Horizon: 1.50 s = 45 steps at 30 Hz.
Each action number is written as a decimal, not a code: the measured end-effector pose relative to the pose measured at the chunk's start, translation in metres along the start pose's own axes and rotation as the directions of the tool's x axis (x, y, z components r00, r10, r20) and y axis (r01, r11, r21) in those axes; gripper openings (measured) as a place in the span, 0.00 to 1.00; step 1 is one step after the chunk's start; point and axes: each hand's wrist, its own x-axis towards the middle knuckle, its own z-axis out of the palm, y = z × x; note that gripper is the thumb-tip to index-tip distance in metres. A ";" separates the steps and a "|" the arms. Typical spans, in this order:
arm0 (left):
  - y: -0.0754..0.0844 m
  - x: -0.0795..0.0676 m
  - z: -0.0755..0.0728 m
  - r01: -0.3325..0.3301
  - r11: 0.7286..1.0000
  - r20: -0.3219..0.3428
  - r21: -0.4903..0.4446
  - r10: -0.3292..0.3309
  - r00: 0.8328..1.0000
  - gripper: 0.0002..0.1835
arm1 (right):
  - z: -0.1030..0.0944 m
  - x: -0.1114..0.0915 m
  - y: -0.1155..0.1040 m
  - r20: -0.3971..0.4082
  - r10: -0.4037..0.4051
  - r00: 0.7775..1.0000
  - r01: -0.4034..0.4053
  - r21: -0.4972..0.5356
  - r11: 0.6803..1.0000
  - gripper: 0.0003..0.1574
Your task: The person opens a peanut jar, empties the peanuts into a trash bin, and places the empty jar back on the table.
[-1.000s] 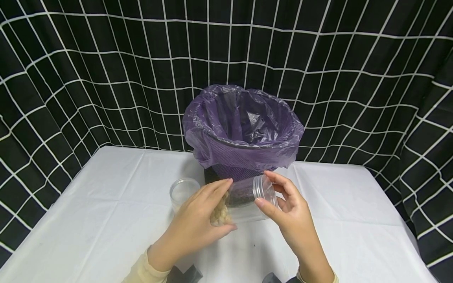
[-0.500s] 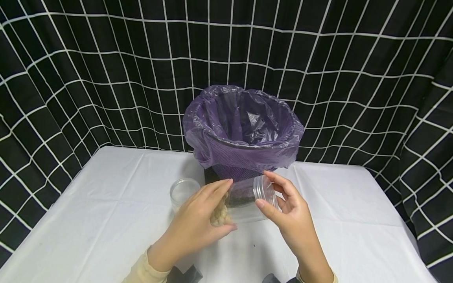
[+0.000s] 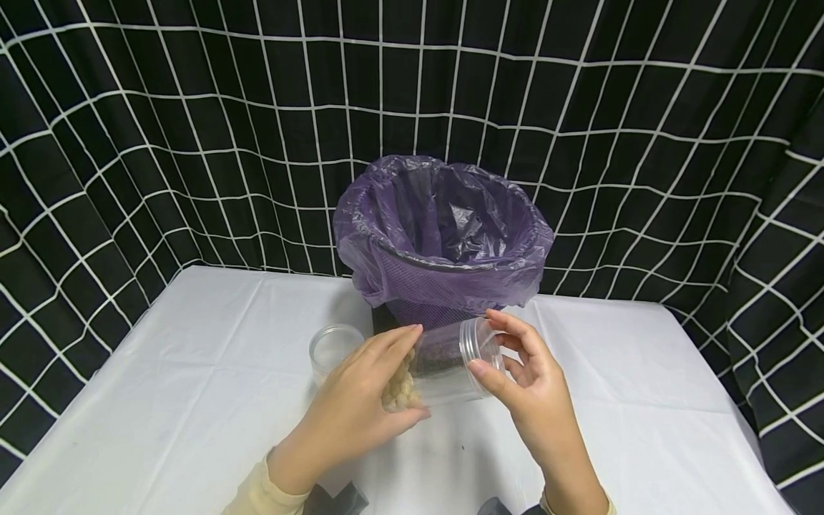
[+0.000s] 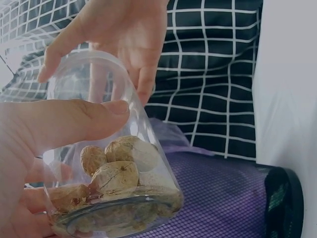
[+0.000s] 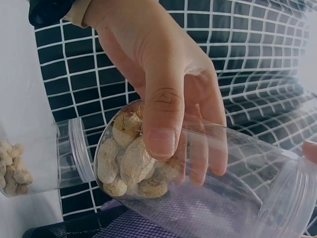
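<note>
A clear plastic jar (image 3: 444,361) with a ribbed screw-lid end (image 3: 473,342) is held tilted on its side above the table. My left hand (image 3: 360,390) grips its base end, thumb and fingers around the wall. Unshelled peanuts (image 5: 131,161) lie gathered inside at that end; the left wrist view also shows the peanuts (image 4: 116,173) behind the wall. My right hand (image 3: 531,379) holds the ribbed end, thumb on the near side and fingers on the far side. In the right wrist view only the right thumb's tip (image 5: 310,150) shows, at the edge.
Just behind stands a bin (image 3: 444,286) lined with a purple bag. A second clear jar (image 3: 328,350), partly hidden by my left hand, stands upright on the white cloth (image 3: 193,372); peanuts (image 5: 12,168) show in it. A black gridded curtain (image 3: 270,129) surrounds the table.
My right hand's fingers and thumb have shifted slightly to the right at the ribbed end. The left hand and the jar stay nearly still.
</note>
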 end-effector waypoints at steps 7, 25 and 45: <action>0.000 0.000 0.000 -0.001 1.000 0.000 0.000 0.001 1.000 0.49 | -0.001 0.000 0.002 0.010 -0.032 0.999 0.032 0.034 0.999 0.33; 0.000 0.000 0.000 0.001 1.000 0.004 0.000 -0.001 1.000 0.48 | -0.001 0.000 0.001 -0.026 -0.067 0.997 0.067 0.028 0.997 0.34; 0.001 0.000 0.001 0.020 1.000 0.021 -0.003 -0.020 1.000 0.47 | -0.001 0.000 0.000 0.000 -0.063 0.998 0.063 -0.017 0.998 0.35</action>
